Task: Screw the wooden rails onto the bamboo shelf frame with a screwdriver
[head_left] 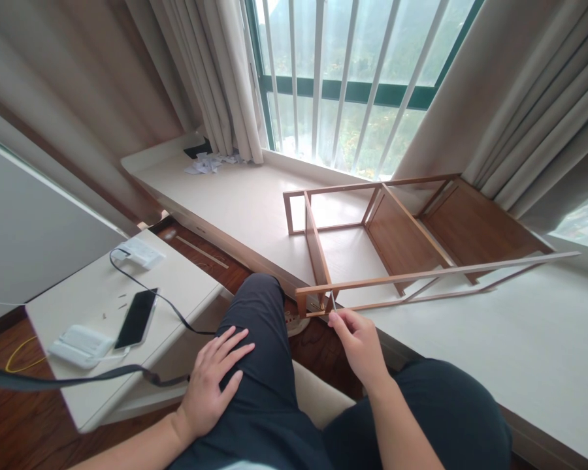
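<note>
My right hand (355, 339) is closed, its thumb and fingers pinching a thin silver hex key (334, 301). The key points up to the near corner of a brown wooden shelf frame (402, 277), which lies on its side on the white window ledge (259, 202). Fingers hide the key's lower end, and I cannot tell whether its tip sits in a screw. On my thigh, to the left, my left hand (210, 378) rests flat with fingers spread and holds nothing. Wooden shelf panels (396, 238) span the frame between its long rails.
At left, a white side table (176, 281) bears a phone (137, 318), a few small screws (122, 301) and white boxy devices (81, 346) with cables. A black strap (98, 374) crosses its near edge. Crumpled papers (208, 163) lie by the curtain (225, 85).
</note>
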{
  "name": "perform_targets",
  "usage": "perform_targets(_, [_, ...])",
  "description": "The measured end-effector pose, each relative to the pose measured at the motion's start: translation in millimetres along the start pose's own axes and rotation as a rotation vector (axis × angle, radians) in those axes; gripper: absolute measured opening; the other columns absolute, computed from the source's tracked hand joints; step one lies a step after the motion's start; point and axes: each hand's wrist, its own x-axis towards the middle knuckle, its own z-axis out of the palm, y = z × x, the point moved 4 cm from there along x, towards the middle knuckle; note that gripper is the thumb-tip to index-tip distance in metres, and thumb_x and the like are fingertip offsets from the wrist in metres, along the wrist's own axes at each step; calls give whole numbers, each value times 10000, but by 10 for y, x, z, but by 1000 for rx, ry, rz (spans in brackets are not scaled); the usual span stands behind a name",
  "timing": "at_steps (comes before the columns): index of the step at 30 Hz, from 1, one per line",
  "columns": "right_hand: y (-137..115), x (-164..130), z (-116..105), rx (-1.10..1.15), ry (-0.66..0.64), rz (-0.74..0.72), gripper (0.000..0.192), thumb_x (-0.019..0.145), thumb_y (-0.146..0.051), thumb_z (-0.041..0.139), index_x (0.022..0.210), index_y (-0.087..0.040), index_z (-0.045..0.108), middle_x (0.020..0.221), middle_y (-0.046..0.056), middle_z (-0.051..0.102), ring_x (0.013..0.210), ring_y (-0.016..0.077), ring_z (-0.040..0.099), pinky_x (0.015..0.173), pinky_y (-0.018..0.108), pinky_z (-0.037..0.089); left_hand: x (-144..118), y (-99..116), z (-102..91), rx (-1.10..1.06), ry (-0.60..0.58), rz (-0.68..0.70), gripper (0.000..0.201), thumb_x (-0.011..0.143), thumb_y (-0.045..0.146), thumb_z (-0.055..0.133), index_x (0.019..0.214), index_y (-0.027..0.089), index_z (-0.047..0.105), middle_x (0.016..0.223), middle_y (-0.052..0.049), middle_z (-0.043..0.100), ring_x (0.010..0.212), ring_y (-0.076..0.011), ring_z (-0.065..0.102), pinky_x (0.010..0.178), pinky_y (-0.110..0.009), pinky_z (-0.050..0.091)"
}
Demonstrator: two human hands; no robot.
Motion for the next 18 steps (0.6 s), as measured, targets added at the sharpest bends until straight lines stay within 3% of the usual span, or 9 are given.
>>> perform_targets(8, [196, 7, 248, 559, -74, 203, 413, 893, -541, 630, 746, -155, 640, 465, -72, 349, 437, 76, 267, 444, 225, 192, -10, -7, 2, 28, 4, 9, 418, 956, 298, 470, 1346, 345, 613, 1497, -9, 529, 1427, -273, 414, 1141, -492, 349])
perform_targets(14, [88, 3, 359, 993, -162, 330, 354, 820, -492, 750, 761, -169, 619, 479, -75, 398, 394, 52, 279, 384, 193, 189, -18, -24, 6, 45, 21, 25, 437, 957, 299, 479, 1379, 326, 590, 1492, -25, 534, 1423, -263, 422, 1147, -474, 354])
perform_targets(18, [51, -20, 362, 1075, -159, 372, 324, 798, -445, 800, 823, -178, 618, 575, -52, 497, 425, 54, 374, 375, 170, 270, -20, -29, 4, 50, 27, 28, 437, 958, 304, 479, 1381, 338, 585, 1493, -17, 533, 1425, -263, 420, 1146, -479, 359])
